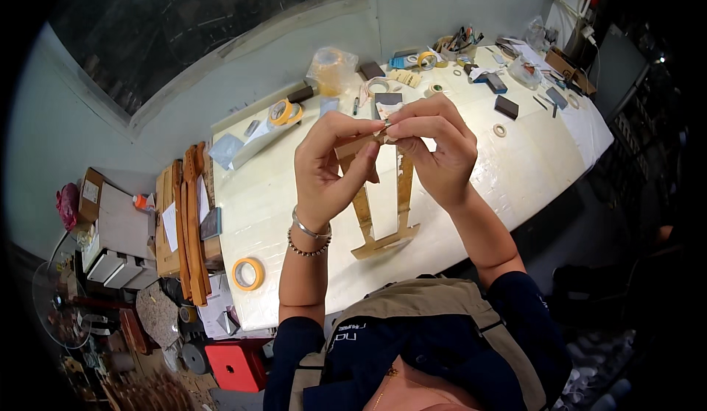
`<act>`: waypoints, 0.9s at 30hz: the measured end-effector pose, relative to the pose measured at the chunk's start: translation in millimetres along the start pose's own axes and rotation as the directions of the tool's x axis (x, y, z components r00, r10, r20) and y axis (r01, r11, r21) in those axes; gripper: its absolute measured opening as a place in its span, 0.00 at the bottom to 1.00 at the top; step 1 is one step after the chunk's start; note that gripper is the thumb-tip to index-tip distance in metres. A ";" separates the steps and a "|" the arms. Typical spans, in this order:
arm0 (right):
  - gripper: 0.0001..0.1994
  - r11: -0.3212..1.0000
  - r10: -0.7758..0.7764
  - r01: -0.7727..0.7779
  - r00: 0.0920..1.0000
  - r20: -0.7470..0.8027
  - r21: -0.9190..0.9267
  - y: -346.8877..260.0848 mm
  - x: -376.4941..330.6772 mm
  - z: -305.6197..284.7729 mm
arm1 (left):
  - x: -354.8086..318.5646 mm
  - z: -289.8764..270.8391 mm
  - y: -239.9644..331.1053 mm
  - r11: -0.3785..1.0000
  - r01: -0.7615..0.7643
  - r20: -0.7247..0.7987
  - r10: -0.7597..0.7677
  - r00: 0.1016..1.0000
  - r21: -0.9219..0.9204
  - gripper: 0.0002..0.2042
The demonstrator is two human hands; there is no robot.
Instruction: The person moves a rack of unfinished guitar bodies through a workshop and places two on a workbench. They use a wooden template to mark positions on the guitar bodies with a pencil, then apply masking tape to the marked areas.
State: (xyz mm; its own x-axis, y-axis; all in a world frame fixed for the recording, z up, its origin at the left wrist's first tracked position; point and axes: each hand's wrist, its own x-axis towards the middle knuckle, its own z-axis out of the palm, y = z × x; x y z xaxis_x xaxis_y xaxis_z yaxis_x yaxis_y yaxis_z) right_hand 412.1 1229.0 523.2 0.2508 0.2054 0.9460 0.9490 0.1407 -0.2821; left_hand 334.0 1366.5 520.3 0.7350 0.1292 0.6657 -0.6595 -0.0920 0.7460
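Note:
My left hand (pixel 328 168) and my right hand (pixel 442 149) are raised over the middle of the table, their fingertips brought together. Between thumbs and forefingers they pinch a small thing that is too small and too covered to name. Directly beneath the hands is a brown, frame-like stand (pixel 384 243) with two long uprights and a crosspiece at its near end. Pale patches show along its right upright. My hands hide its far end, and I cannot tell whether they touch it. A bracelet and a beaded band circle my left wrist.
A yellow tape roll (pixel 248 273) lies on the white table (pixel 471 227) near its left edge; more tape rolls (pixel 280 113) sit at the back left. Dark blocks (pixel 506 107) and tools lie at the back right. Long wooden neck-shaped pieces (pixel 193 227) lean at the left.

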 end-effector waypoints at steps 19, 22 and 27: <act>0.04 0.930 0.278 -0.321 0.933 0.230 0.179 -7.1 25.2 -4.9 | -2.5 0.0 -11.0 0.886 -0.237 -0.082 0.291 0.953 0.398 0.13; 0.07 0.705 0.497 -0.676 0.686 0.532 0.214 -11.2 43.6 -15.0 | -3.4 11.3 -12.9 0.931 -0.258 -0.235 0.319 0.918 0.258 0.15; 0.11 0.391 0.518 -0.871 0.474 0.712 0.296 -0.9 51.5 -12.5 | 5.8 2.3 8.9 0.797 -0.266 0.029 0.298 0.954 0.542 0.16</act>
State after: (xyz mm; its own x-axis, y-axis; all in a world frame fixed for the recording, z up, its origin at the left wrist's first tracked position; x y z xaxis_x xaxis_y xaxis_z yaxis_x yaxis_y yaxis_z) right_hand 426.5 1227.4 574.2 0.4744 0.8598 0.1889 0.0964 0.1626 -0.9820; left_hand 332.8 1364.2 530.8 0.5090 0.0674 0.8581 -0.6358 -0.6426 0.4276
